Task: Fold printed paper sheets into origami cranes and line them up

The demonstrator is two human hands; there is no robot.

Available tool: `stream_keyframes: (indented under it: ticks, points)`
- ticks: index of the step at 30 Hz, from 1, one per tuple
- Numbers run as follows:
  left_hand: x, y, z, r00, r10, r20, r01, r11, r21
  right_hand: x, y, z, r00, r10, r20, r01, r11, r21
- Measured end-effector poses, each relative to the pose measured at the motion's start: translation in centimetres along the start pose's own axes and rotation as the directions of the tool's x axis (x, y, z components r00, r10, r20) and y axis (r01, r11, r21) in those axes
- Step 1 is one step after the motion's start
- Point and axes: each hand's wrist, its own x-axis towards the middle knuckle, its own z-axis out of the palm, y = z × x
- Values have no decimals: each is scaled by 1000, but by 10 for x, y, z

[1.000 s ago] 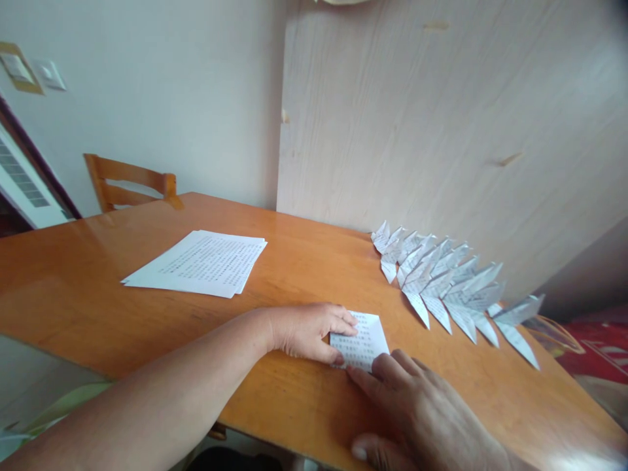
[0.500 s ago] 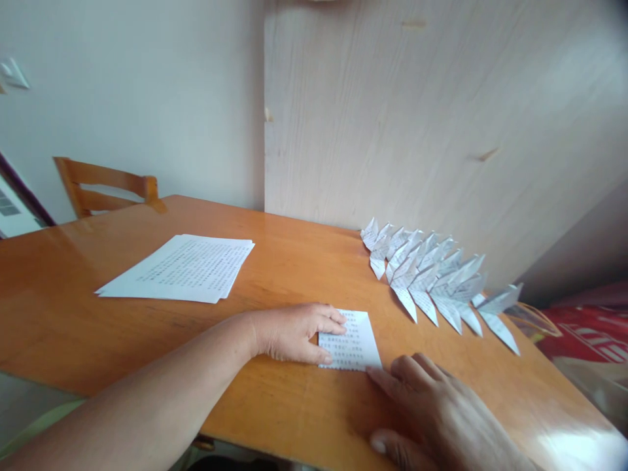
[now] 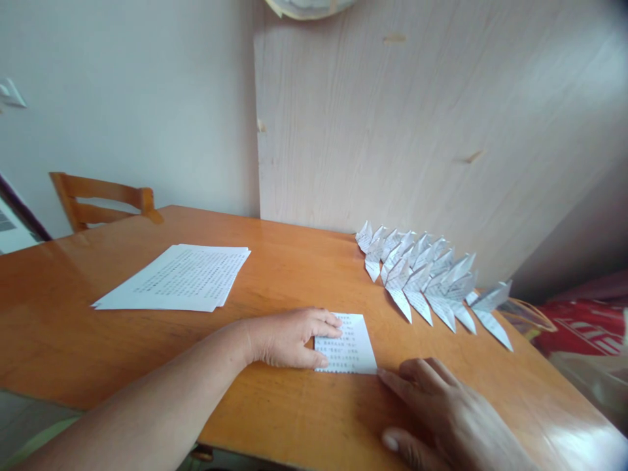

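A small rectangle of printed paper (image 3: 350,347), seemingly folded, lies flat on the wooden table in front of me. My left hand (image 3: 294,337) presses on its left side, thumb and fingers apart, covering part of the text. At the paper's lower right corner rests the index fingertip of my right hand (image 3: 441,405). The thumb of that hand is spread away and its other fingers are slightly bent, with nothing held. Beyond it, toward the wall, stand several folded paper pieces (image 3: 426,268) with pointed wings, set in rows.
A stack of printed sheets (image 3: 176,278) lies on the left of the table (image 3: 294,261). A wooden chair (image 3: 105,196) stands behind the far left edge. A pale board (image 3: 367,131) rises along the back. Red bags (image 3: 583,327) sit beyond the right edge.
My right index finger has slid right along the paper's lower edge to its corner. My left hand stays on the paper. The view has tilted slightly upward.
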Motion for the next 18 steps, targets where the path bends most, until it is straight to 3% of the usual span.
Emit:
stream_keyframes:
  ticks: [9, 18]
  points:
    - [3, -4, 3, 992, 20, -124, -22, 1000, -15, 19, 1, -10, 979, 133, 157, -161, 969, 186]
    - [5, 2, -3, 946, -78, -313, 32, 988, -148, 59, 11, 2, 993, 44, 105, -60, 987, 152]
